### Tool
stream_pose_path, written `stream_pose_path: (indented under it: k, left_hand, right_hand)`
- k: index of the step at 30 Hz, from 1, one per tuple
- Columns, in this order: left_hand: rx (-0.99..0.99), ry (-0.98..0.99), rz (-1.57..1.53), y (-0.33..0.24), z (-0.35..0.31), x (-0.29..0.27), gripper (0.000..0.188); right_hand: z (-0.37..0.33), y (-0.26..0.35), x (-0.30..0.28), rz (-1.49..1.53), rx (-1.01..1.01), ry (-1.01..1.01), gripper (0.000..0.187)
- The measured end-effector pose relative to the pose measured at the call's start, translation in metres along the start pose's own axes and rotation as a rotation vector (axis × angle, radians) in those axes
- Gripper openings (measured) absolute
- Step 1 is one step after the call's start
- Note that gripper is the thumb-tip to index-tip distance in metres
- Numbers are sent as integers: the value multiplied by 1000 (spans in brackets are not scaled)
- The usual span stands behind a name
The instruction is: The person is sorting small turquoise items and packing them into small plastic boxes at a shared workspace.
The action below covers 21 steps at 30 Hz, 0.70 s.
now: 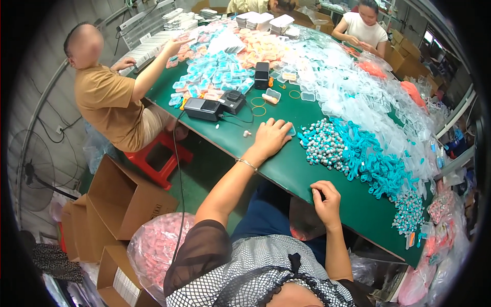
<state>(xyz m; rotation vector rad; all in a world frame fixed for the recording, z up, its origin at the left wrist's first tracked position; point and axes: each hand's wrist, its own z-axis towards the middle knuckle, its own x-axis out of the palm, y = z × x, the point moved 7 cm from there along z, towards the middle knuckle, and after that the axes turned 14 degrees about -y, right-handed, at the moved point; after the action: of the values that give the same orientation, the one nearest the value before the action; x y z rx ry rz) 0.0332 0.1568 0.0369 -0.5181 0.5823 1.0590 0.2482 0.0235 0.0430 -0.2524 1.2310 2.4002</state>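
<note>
Overlapping teal piece (291,131), axis unclear: left grip (275,135) arched, right grip (326,199) curled, holds unclear.

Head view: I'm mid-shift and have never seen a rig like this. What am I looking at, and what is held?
There is no robot here: these are a person's bare hands. A fisheye camera on that person's head looks down, so straight edges bend near the rim.

The left hand is palm down on the green table, its fingertips by a small teal item; whether it grips that is unclear. The right hand is curled at the near edge; nothing shows in it.

To the right lie teal cords and clear plastic cases. Farther off are teal-filled cases. Other people sit around the table.
</note>
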Motion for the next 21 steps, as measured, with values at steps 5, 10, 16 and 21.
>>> stream_pose_path:
  k: [5, 10, 16, 21]
  left_hand:
    - [52, -22, -87, -5, -1, 0, 42]
    - [-43, -7, -202, 0, 2, -9, 43]
    - [-177, 23, -415, -14, 48, -18, 41]
    - [-69, -66, -486, -35, 67, -4, 40]
  right_hand:
    - [-3, -4, 0, -17, -23, -5, 8]
    - [-2, -4, -1, 4, -6, -28, 8]
    - [0, -3, 3, 23, -52, 10, 9]
    - [-3, -6, -3, 8, -20, -12, 9]
